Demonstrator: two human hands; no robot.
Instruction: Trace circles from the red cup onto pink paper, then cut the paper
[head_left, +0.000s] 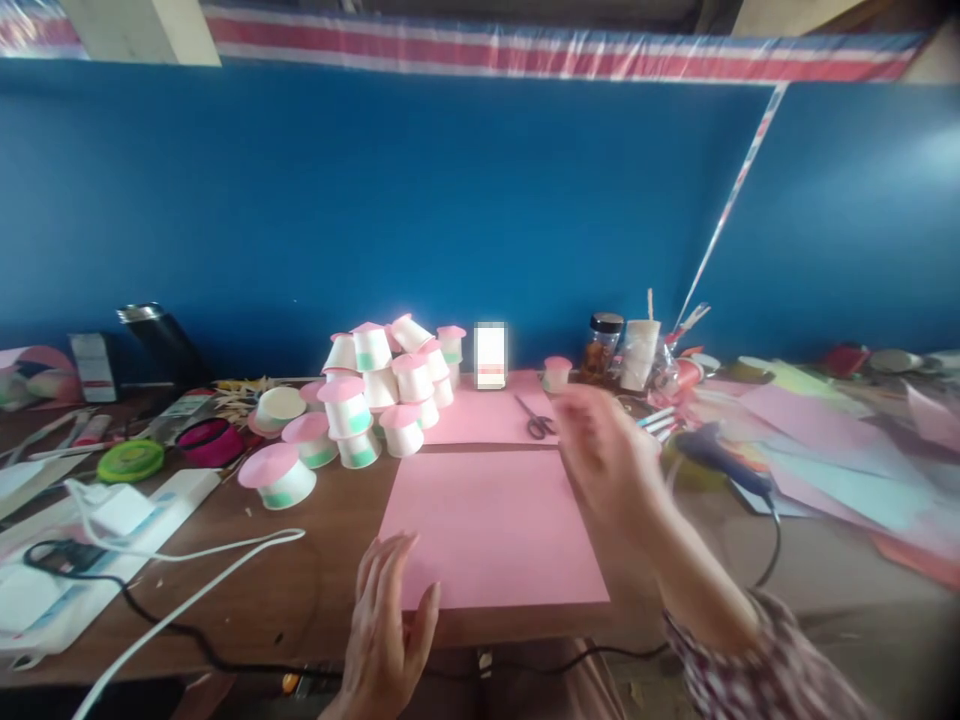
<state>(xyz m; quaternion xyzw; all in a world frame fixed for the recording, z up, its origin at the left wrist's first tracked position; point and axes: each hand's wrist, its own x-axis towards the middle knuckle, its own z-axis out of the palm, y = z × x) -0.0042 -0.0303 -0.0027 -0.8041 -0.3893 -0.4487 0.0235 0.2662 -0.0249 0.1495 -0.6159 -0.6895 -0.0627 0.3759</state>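
A pink paper sheet [495,525] lies flat on the brown table before me. My left hand [390,620] is at its lower left corner, fingers stretched out and slightly apart, holding nothing. My right hand [604,445] hovers past the sheet's upper right corner, smeared by motion, so its fingers cannot be read. Just left of it, dark-handled scissors [538,425] rest on a second pink sheet [472,415]. A white paper cup with a pink disc on top [556,374] stands behind. Several similar cups [375,390] are piled to the left.
At left are a power strip [142,560] with white cables, a green round lid [130,460] and a dark bottle [161,335]. A glue gun [716,455] and loose coloured papers [840,450] lie at right. A dark-lidded jar [602,345] stands against the blue partition [450,200].
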